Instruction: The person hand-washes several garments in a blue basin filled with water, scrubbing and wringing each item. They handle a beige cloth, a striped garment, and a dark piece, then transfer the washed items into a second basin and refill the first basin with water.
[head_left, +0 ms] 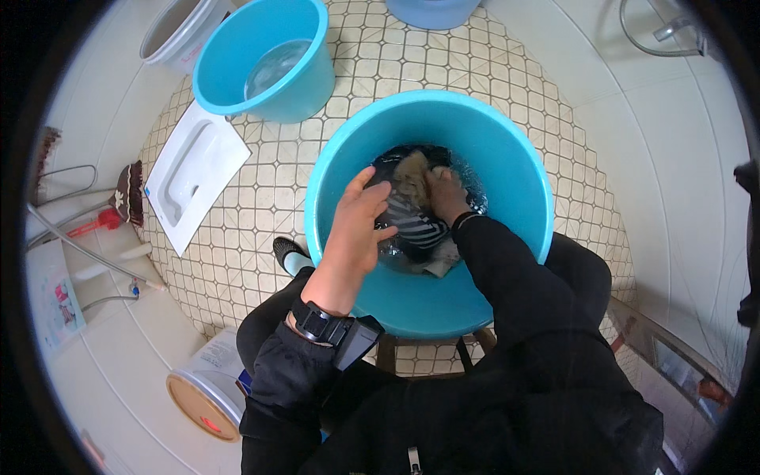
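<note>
A large turquoise tub (511,277) stands between my knees with water in its bottom. Wet laundry lies in it: a dark garment with grey stripes (419,229), a bunched beige cloth (410,176) and a pale piece of fabric (443,257). My right hand (448,195) reaches down into the tub and grips the beige cloth; its fingertips are partly hidden in the folds. Over the tub's left side hovers my left hand (360,226), fingers spread and holding nothing. A dark watch-like device (315,323) sits on my left wrist.
A second turquoise tub (317,83) with water stands at the far left, beside a white squat toilet (229,150). A blue basin (434,14) is at the far edge. Near left lies a white bucket with a tan lid (198,404). A shower hose (665,52) hangs at far right.
</note>
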Available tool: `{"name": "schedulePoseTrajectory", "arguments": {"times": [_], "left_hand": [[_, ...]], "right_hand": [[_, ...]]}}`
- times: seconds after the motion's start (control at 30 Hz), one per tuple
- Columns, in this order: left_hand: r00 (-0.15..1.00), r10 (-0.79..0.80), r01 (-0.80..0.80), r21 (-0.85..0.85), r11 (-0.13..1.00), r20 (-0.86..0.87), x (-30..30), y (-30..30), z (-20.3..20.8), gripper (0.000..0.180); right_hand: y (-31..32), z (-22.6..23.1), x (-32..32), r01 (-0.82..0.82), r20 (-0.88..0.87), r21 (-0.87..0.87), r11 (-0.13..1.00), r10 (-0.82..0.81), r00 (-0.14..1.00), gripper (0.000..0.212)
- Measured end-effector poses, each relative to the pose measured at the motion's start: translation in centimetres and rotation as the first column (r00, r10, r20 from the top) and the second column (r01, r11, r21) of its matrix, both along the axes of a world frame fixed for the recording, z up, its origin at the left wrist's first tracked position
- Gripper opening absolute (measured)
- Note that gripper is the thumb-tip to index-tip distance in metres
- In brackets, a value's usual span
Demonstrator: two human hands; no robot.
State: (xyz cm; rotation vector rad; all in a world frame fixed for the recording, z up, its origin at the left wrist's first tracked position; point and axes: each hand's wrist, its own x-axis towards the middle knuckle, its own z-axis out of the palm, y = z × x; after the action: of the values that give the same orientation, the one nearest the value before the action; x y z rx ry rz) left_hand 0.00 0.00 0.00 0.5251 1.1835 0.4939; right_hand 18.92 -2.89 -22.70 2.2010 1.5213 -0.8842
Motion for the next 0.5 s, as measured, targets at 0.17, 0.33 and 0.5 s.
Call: {"name": "schedulePoseTrajectory", "arguments": {"times": [0.17,0.33,0.5], "left_hand": [[0.997,-0.049,0.047,0.041,0.998,0.061,-0.3,-0.2,0.4,0.066],[0.996,-0.064,0.061,0.039,0.997,0.070,-0.5,-0.4,-0.3,0.065],[0.999,-0.047,0.047,0.007,0.999,0.018,-0.4,-1.1,-0.5,0.065]], "right_hand": [[-1.2,-1.7,2.1,0.015,0.053,-0.155,0.988,-0.007,0.999,0.043],[0.3,-3.7,3.3,0.345,-0.022,0.009,0.938,-0.345,0.938,0.038],[0.3,4.2,4.1,0.063,-0.814,0.043,0.997,-0.002,0.580,0.022]]}}
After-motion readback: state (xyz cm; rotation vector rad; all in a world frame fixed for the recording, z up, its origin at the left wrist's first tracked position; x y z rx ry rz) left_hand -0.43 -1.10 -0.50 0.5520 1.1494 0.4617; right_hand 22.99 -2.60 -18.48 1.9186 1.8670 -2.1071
